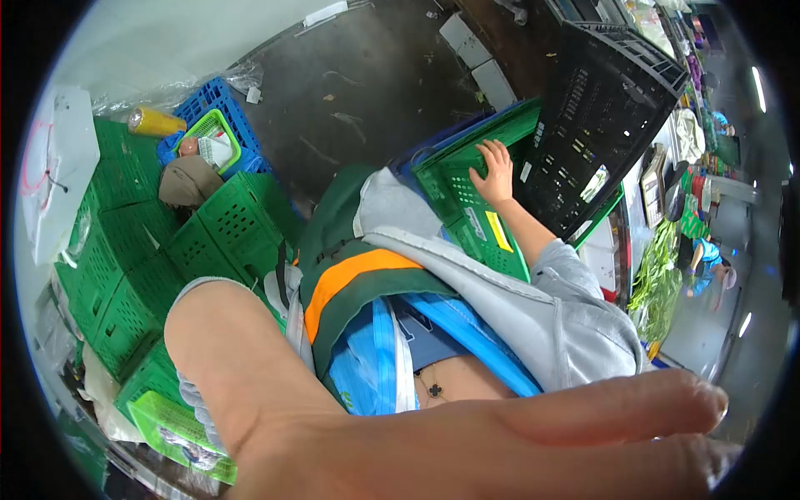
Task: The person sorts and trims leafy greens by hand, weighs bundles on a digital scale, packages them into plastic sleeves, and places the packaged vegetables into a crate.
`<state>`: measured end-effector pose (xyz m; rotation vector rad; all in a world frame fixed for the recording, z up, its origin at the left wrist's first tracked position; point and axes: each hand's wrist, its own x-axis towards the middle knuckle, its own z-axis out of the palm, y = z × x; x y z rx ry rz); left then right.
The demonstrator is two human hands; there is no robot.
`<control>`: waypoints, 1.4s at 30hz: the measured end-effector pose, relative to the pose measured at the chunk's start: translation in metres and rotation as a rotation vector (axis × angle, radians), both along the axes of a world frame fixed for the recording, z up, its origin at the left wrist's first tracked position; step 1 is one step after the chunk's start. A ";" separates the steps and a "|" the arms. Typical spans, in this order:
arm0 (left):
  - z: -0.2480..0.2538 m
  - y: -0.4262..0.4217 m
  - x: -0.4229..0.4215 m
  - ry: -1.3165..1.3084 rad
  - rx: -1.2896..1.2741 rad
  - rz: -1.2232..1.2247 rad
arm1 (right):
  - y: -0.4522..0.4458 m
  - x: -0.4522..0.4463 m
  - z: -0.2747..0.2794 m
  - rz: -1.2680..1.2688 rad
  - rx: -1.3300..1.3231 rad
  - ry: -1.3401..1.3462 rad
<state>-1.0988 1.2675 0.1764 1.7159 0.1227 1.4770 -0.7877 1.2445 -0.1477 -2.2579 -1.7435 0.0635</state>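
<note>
My left hand (467, 450) is very close to the camera along the bottom, its visible fingers stretched out toward the right and apart. Nothing shows in it, though its far side is hidden. My right hand (495, 173), fingers spread, lies over a green crate (467, 196) with a yellow label, at its inner side or rim; exact contact is unclear. Beside that hand leans a tall black crate (583, 125). Between my arms show a green apron with an orange band (358, 279) and a blue plastic layer (358, 367).
Green crates (125, 242) are stacked at left, with a brown cloth-like item (190, 181), a blue basket (212, 100) and a yellow roll (156, 122) nearby. Leafy greens (658, 275) lie at right. Other people (707, 254) are farther off.
</note>
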 end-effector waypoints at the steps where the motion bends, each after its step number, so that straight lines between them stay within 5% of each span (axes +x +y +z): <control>1: 0.000 0.008 0.001 0.000 -0.004 -0.017 | -0.002 0.000 0.000 -0.017 -0.006 0.010; 9: 0.000 0.098 0.050 -0.013 0.000 -0.222 | 0.005 0.003 0.012 -0.064 -0.060 0.049; 17: -0.005 0.238 0.203 0.055 -0.024 -0.360 | 0.018 0.029 0.003 -0.039 -0.155 0.237; 24: -0.011 0.334 0.288 0.042 -0.025 -0.532 | 0.005 0.029 -0.024 -0.024 -0.289 -0.021; 27: -0.020 0.382 0.329 0.007 0.040 -0.617 | 0.057 0.043 0.012 -0.334 -0.417 0.309; 29: -0.036 0.421 0.369 -0.019 0.119 -0.625 | 0.110 0.065 0.051 -0.483 -0.437 0.296; 36: -0.105 0.601 0.550 0.062 0.468 -0.169 | 0.272 0.156 0.065 -0.873 0.336 0.623; 37: -0.136 0.629 0.595 0.010 0.262 -0.508 | 0.303 0.178 0.074 -0.903 0.557 0.760; 39: -0.184 0.677 0.672 0.512 0.101 -0.431 | 0.366 0.228 0.100 -0.785 0.828 0.647; 42: -0.268 0.758 0.789 0.747 0.499 -0.293 | 0.439 0.297 0.140 -0.511 1.038 0.525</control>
